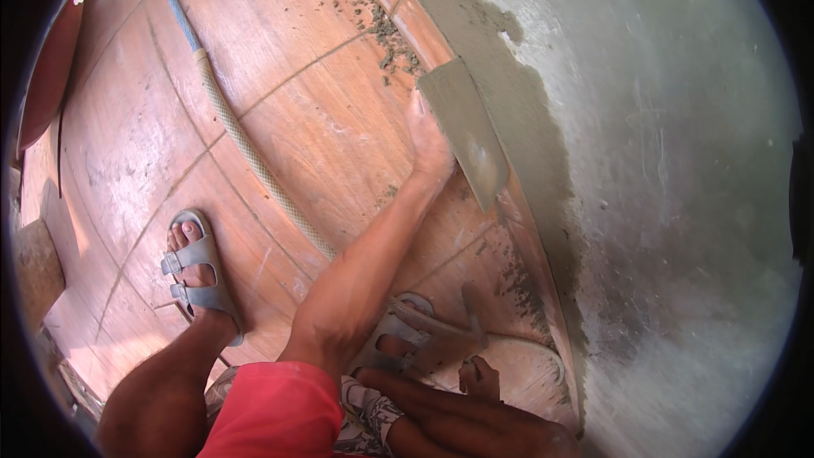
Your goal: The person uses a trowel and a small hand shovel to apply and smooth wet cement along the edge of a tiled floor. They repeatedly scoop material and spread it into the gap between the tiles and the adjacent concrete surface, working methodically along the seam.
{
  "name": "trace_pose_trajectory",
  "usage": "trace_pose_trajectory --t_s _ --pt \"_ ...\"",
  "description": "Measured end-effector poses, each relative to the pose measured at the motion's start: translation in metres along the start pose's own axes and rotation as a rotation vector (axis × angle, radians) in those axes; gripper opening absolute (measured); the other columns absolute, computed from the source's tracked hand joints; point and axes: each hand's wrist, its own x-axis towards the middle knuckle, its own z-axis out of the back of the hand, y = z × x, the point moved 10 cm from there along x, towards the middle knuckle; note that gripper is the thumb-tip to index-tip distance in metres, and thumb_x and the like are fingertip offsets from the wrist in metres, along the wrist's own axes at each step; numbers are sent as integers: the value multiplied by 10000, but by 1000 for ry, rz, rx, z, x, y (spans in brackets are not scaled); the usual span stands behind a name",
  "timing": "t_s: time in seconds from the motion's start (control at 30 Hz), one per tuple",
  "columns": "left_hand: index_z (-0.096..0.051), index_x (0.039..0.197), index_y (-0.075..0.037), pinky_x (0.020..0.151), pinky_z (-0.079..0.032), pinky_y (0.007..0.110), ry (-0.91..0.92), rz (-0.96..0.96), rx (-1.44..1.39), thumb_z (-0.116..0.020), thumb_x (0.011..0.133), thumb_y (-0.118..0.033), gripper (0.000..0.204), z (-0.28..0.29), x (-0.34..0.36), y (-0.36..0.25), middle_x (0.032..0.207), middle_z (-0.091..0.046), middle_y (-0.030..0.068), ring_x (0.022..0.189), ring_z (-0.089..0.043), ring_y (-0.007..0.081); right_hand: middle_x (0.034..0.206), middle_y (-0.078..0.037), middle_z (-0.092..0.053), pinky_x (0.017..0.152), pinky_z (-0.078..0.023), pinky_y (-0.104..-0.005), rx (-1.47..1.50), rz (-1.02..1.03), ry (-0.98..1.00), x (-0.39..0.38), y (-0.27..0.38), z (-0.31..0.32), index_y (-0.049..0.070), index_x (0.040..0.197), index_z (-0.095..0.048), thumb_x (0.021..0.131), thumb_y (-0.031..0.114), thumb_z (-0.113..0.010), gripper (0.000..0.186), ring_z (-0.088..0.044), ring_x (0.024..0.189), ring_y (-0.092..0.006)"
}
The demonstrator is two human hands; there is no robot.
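Note:
My left hand [428,140] reaches forward and grips the edge of a flat rectangular board [465,131] coated in grey mortar. The board is tilted against the foot of the wall [670,170]. A rough band of wet grey mortar [509,76] runs along the bottom of the wall above the tile skirting. My right hand [479,376] is low by my right foot, closed on the handle of a pointed trowel [441,337] smeared with mortar. The blade points left over my sandal.
A braided hose [246,148] crosses the terracotta floor tiles [280,25] diagonally. Mortar crumbs [377,17] lie along the wall base. My feet in grey sandals [199,276] stand on the tiles. A white rounded rim [534,349] shows beside the trowel. A red object [51,64] is far left.

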Motion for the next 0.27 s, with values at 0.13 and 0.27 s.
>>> trace_pose_trajectory --t_s 0.13,0.27 --pt "-547 1112 23 758 -495 300 -87 -43 198 -406 1041 -285 346 2 -10 0 975 -623 104 876 -585 156 637 -53 -601 512 -451 -285 38 -25 4 1 -6 -2 5 957 -595 889 209 -646 220 -561 553 -111" --pt "-548 1152 13 884 -458 319 -189 -27 281 -419 1039 -271 333 1 -27 7 1001 -632 130 946 -579 181 650 -43 -608 520 -457 -282 31 -21 4 3 -7 -2 18 958 -598 891 205 -650 206 -565 561 -112"
